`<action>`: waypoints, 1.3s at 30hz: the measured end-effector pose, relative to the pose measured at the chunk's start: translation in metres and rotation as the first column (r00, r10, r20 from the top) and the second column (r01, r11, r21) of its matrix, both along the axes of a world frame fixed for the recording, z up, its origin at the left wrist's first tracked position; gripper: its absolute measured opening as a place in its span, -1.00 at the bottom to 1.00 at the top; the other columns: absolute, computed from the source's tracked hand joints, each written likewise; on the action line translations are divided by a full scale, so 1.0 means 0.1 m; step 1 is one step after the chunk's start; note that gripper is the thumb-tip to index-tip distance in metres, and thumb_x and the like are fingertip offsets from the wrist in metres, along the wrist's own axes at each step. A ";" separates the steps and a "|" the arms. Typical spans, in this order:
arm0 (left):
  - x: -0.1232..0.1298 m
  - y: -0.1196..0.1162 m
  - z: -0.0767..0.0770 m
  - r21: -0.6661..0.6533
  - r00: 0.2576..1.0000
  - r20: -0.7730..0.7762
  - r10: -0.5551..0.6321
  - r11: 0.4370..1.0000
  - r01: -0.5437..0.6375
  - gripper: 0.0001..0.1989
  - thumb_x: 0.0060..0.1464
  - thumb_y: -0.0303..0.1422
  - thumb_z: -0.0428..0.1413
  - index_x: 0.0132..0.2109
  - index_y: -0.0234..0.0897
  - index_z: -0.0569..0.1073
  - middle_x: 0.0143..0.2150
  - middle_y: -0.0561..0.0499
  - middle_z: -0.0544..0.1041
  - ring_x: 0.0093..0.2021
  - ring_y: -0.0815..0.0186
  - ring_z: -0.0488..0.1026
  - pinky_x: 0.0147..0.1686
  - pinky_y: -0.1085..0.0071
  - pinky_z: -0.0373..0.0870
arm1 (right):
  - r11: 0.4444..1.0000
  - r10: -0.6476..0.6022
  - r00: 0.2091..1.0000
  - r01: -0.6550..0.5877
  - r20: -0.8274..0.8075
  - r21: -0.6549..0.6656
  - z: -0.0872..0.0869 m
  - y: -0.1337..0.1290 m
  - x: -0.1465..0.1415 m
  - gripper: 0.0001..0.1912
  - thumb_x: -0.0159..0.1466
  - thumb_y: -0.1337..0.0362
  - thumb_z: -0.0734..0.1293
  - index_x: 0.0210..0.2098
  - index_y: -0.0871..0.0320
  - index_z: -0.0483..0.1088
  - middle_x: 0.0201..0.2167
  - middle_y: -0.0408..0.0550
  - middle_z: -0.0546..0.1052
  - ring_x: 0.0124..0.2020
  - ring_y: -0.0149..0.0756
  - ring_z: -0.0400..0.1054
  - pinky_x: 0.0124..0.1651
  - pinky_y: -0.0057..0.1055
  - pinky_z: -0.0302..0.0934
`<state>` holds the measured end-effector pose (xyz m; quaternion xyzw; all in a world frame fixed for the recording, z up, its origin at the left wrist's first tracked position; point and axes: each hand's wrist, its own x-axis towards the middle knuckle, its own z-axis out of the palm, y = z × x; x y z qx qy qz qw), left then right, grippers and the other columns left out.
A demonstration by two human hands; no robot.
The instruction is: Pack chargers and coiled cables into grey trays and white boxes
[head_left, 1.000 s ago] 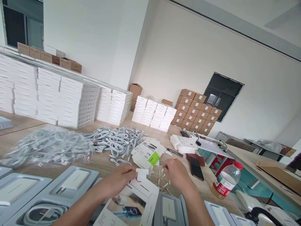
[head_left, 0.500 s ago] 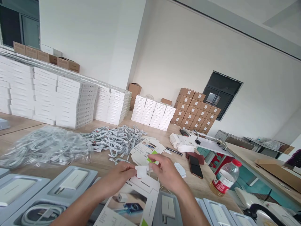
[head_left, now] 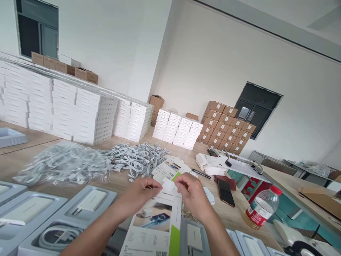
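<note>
My left hand [head_left: 147,193] is closed in a pinch at the left edge of a small white square piece [head_left: 168,185], which looks like paper or a label. At its right edge, the fingertips of my right hand [head_left: 190,192] pinch too. Directly below lies a flattened printed packaging sleeve [head_left: 149,234] with a charger and phone picture and a green stripe. Beyond my hands, more flat printed sleeves [head_left: 170,165] are piled. Grey trays holding white chargers [head_left: 93,200] and a coiled cable [head_left: 60,236] line the near edge on both sides.
A heap of grey cables [head_left: 135,158] and a plastic bag of cables [head_left: 66,163] lie ahead left. White boxes [head_left: 87,113] stand stacked behind. To the right are a pen [head_left: 201,173], white cards [head_left: 209,163], a phone [head_left: 226,192] and a bottle [head_left: 262,208].
The white piece went from my left fingers to being held between both hands. My right hand came down to its right edge. The view shifted slightly left.
</note>
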<state>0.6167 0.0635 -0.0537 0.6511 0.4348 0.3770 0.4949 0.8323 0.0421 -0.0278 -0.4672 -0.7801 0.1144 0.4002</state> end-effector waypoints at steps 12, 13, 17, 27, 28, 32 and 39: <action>-0.05 0.01 0.01 -0.171 0.918 0.394 -0.054 0.977 0.131 -0.71 -0.10 -0.27 0.28 -0.19 -0.31 0.57 -0.31 0.00 0.58 -0.33 0.24 0.47 -0.30 0.38 0.34 | 0.978 0.070 0.969 -0.113 0.236 0.176 0.00 -0.05 -0.04 -0.79 0.39 0.41 0.13 -0.27 0.10 0.36 -0.32 -0.10 0.42 -0.30 -0.31 0.32 -0.26 -0.40 0.17; -0.05 0.00 0.01 -0.170 0.913 0.405 -0.056 0.976 0.135 -0.76 -0.09 -0.28 0.28 -0.25 -0.31 0.57 -0.35 0.02 0.56 -0.38 0.27 0.45 -0.34 0.40 0.32 | 0.976 0.061 0.966 -0.110 0.251 0.186 -0.01 -0.04 -0.04 -0.79 0.40 0.40 0.12 -0.26 0.11 0.36 -0.32 -0.09 0.42 -0.30 -0.30 0.33 -0.26 -0.40 0.18; -0.05 0.01 -0.01 -0.179 0.904 0.425 -0.045 0.975 0.132 -0.78 -0.08 -0.28 0.29 -0.30 -0.33 0.54 -0.39 0.03 0.53 -0.42 0.31 0.41 -0.39 0.43 0.27 | 0.969 0.001 0.938 -0.086 0.347 0.230 -0.05 -0.03 -0.05 -0.75 0.39 0.42 0.10 -0.28 0.13 0.37 -0.32 -0.04 0.43 -0.34 -0.27 0.32 -0.31 -0.36 0.17; -0.07 -0.07 0.10 -0.133 0.892 0.448 -0.050 0.984 0.122 -0.79 -0.03 -0.26 0.24 -0.29 -0.32 0.52 -0.40 0.07 0.49 -0.39 0.31 0.39 -0.34 0.44 0.25 | 0.980 0.138 0.986 -0.150 0.098 0.132 -0.01 -0.07 -0.02 -0.85 0.33 0.36 0.26 -0.23 0.03 0.47 0.00 -0.01 0.42 0.07 -0.18 0.31 0.06 -0.26 0.23; -0.07 -0.08 0.12 -0.099 0.907 0.417 -0.054 0.990 0.104 -0.78 -0.01 -0.24 0.23 -0.29 -0.32 0.51 -0.40 0.08 0.48 -0.38 0.32 0.37 -0.34 0.44 0.23 | 0.985 0.132 0.988 -0.139 0.076 0.099 -0.01 -0.07 0.00 -0.85 0.32 0.35 0.27 -0.23 0.02 0.47 0.08 -0.02 0.38 0.13 -0.17 0.27 0.12 -0.24 0.21; -0.05 -0.12 0.18 0.036 0.965 0.251 -0.078 0.997 0.071 -0.71 -0.04 -0.15 0.26 -0.28 -0.29 0.52 -0.41 0.11 0.44 -0.39 0.33 0.33 -0.38 0.47 0.18 | 0.987 0.160 0.986 -0.160 0.044 -0.003 0.02 -0.08 0.03 -0.83 0.31 0.37 0.28 -0.23 -0.01 0.48 0.11 -0.08 0.40 0.10 -0.25 0.33 0.13 -0.29 0.22; -0.06 -0.10 0.13 0.024 0.973 0.211 -0.092 0.996 0.089 -0.74 -0.08 -0.20 0.30 -0.31 -0.29 0.50 -0.45 0.13 0.42 -0.43 0.38 0.30 -0.41 0.50 0.17 | 0.974 0.218 0.975 -0.215 0.048 -0.069 0.06 -0.14 0.01 -0.80 0.28 0.38 0.28 -0.28 -0.02 0.53 0.05 -0.09 0.44 0.02 -0.28 0.39 -0.11 -0.43 0.31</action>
